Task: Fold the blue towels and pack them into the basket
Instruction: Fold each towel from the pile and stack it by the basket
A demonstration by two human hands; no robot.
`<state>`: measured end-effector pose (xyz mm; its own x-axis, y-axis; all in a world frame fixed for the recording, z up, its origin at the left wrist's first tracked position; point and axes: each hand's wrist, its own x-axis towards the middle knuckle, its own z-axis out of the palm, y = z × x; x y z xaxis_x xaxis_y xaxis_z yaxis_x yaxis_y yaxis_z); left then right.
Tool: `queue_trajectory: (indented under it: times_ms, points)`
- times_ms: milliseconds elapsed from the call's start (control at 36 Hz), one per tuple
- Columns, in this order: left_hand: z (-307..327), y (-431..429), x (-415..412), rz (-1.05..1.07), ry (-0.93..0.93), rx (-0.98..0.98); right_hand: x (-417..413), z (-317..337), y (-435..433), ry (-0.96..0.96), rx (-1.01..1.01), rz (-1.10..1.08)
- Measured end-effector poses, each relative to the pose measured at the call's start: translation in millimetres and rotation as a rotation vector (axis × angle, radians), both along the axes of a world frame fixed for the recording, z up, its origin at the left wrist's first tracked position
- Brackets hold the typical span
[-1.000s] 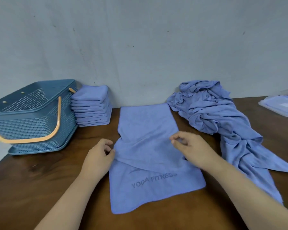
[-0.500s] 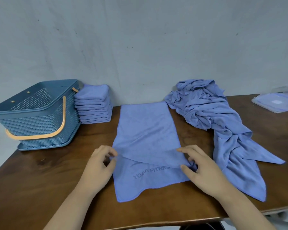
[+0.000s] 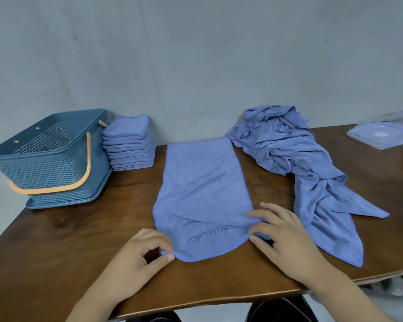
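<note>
Bare left hand [image 3: 140, 254] and right hand [image 3: 286, 238], bare forearms [image 3: 98, 296], dark-clad legs [image 3: 279, 309] below.

Wooden bench [image 3: 56, 240] against a grey wall [image 3: 196, 54]; clear plastic packets [image 3: 379, 135] lie far right of the right hand [image 3: 286, 239].

A blue towel [image 3: 203, 189] lies lengthwise at the middle of the table [image 3: 79, 240], its upper layer folded down at a slant over the near end, which bears the print "YOGA FITNESS". A neat stack of folded towels [image 3: 129, 145] stands by the wall, just beside the slate-blue, orange-handled basket [image 3: 49, 168] at the left. A crumpled heap of towels [image 3: 300, 163] sprawls at the right.
</note>
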<state>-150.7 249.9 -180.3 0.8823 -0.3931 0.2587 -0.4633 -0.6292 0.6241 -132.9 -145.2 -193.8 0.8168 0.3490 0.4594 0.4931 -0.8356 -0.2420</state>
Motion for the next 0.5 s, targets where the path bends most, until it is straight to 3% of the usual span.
queue_trajectory:
  times_ms: [250,500]
  points:
    - [-6.4,7.3,1.7,0.142,0.139,-0.242,-14.0,9.7,-2.9,0.14,0.31,0.096]
    - [-9.8,8.6,4.0,0.141,0.168,-0.249,-5.5,7.9,-7.6,0.332,0.486,0.073]
